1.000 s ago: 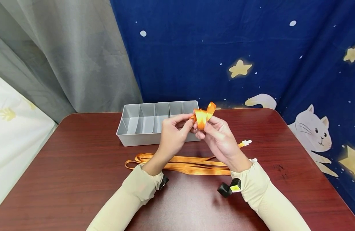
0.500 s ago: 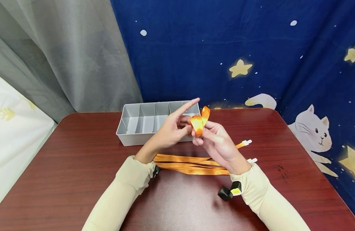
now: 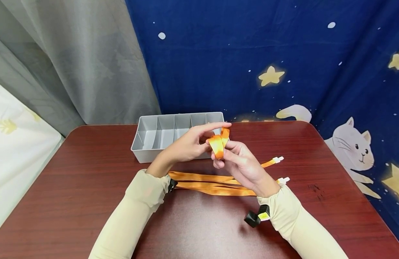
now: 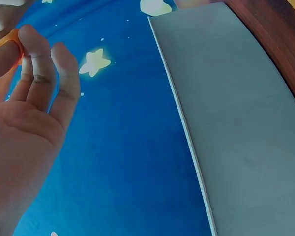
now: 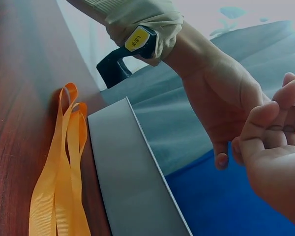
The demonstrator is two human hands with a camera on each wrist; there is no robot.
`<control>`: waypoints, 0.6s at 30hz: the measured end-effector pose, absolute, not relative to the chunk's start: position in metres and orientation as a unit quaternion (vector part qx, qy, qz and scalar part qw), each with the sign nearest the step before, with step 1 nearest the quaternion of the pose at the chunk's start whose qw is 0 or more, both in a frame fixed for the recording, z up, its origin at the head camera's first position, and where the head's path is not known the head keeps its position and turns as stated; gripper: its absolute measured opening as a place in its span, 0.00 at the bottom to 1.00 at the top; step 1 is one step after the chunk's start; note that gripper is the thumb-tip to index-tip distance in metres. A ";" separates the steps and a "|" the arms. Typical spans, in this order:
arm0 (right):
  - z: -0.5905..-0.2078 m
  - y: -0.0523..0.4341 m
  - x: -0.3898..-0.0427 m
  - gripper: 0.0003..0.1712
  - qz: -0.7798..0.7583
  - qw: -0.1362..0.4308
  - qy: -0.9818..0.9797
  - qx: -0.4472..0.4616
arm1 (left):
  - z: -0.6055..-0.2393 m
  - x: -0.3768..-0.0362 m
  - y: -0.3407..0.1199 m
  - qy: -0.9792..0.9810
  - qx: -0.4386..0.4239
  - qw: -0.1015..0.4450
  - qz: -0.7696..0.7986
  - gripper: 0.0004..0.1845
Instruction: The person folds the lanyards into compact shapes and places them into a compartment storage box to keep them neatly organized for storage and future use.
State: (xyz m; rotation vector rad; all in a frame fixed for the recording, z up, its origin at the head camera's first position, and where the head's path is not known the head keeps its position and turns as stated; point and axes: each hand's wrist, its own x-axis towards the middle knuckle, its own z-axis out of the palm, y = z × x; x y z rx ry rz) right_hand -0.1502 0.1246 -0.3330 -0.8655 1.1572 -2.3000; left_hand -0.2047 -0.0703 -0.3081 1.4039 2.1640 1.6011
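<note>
An orange ribbon strap (image 3: 218, 144) is wound into a small roll held up above the table, in front of the grey tray. My right hand (image 3: 223, 153) grips the roll from below with curled fingers. My left hand (image 3: 215, 130) pinches it from the left, with the index finger laid across its top. The rest of the strap (image 3: 212, 183) lies in long folds on the table under my wrists; it ends in white clips (image 3: 278, 159). In the left wrist view only an orange edge (image 4: 5, 42) shows beside my fingers (image 4: 39, 64).
A grey divided tray (image 3: 144, 153) stands on the dark red table (image 3: 89, 187) just behind my hands; its wall shows in the wrist views (image 5: 132, 187). Blue star-printed cloth (image 3: 283, 54) and a grey curtain (image 3: 73, 64) hang behind the table.
The left index finger, raised and pointing half a second ago, has come down onto the roll. The roll has sunk a little and looks tighter.
</note>
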 end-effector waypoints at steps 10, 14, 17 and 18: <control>-0.331 0.127 -0.149 0.09 -0.827 0.205 0.419 -0.314 | -0.309 -0.201 -0.072 0.714 0.430 0.078 0.547 0.22; -0.329 0.128 -0.150 0.10 -0.824 0.190 0.428 -0.319 | -0.312 -0.199 -0.071 0.713 0.421 0.083 0.554 0.18; -0.328 0.128 -0.150 0.11 -0.822 0.179 0.435 -0.319 | -0.315 -0.198 -0.071 0.714 0.419 0.074 0.556 0.15; -0.328 0.129 -0.150 0.11 -0.823 0.177 0.436 -0.318 | -0.316 -0.198 -0.070 0.715 0.417 0.068 0.558 0.14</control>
